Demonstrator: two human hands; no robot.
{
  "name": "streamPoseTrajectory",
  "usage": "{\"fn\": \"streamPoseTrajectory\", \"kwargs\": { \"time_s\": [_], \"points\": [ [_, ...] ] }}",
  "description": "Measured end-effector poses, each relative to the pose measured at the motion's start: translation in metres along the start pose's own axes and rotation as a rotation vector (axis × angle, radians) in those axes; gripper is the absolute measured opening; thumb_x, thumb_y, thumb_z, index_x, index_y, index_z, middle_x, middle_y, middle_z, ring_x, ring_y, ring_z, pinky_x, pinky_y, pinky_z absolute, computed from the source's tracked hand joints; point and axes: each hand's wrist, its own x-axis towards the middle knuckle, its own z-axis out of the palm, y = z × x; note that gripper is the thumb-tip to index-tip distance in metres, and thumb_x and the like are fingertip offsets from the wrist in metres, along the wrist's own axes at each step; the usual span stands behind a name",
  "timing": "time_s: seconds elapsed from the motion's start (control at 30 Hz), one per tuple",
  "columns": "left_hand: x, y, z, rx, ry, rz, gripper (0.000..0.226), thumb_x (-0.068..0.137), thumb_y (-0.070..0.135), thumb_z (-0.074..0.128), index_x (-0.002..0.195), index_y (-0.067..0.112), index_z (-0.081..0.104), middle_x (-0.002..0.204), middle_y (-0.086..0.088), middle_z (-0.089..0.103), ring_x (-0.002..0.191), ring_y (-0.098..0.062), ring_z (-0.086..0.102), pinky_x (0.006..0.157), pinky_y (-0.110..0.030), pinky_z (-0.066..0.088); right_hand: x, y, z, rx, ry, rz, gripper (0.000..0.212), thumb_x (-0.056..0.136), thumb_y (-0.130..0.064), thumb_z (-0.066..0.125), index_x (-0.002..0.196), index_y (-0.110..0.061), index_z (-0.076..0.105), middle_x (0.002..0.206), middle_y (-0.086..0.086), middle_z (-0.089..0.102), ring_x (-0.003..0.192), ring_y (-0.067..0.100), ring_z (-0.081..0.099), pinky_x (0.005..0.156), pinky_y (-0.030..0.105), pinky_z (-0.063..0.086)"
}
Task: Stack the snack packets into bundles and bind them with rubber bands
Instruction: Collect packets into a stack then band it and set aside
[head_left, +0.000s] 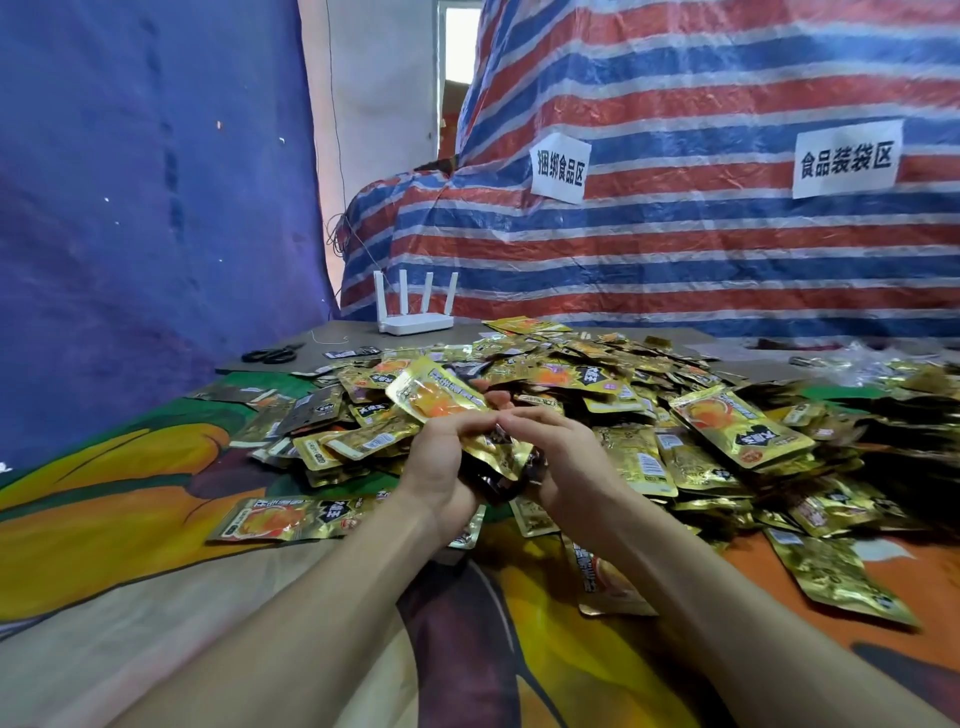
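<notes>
Holding a stack of packets (493, 452) between both hands, just above the counter (156, 597). The left hand (441, 467) grips the stack from its left side, fingers (465, 425) curled over the top edge. The right hand (569, 470) grips from the right, fingers (527, 415) curled inward, tips touching the left ones over the stack. The top packet (434, 397) sticks up tilted past the left fingertips, its orange picture facing the camera. A big loose pile of packets (649, 415) lies beyond and to the right of the fingers, gold foil, some face up, some face down. A single packet (291, 519) lies flat on the counter, left of the left wrist and apart from it. The counter is covered by a printed orange and green cloth. Far beyond the fingers stands a white router (413, 317) with four antennas, and black scissors (272, 355) lie to its left. Behind hangs a striped tarp (675, 260) with two paper signs (560, 167).
</notes>
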Motion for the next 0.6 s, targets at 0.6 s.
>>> {"fn": "streamPoseTrajectory", "kwargs": {
  "time_s": [0.6],
  "points": [
    [0.007,-0.007,0.001,0.137,0.194,0.003,0.091,0.065,0.058,0.076,0.134,0.003,0.056,0.109,-0.016,0.075,0.095,-0.030,0.075,0.077,-0.044,0.058,-0.019,-0.021,-0.004,-0.327,0.034,0.100,0.049,0.077,-0.017,0.086,0.119,-0.012,0.061,0.113,0.008,0.070,0.093,0.030,0.075,0.074,0.048,0.063]
  ]
}}
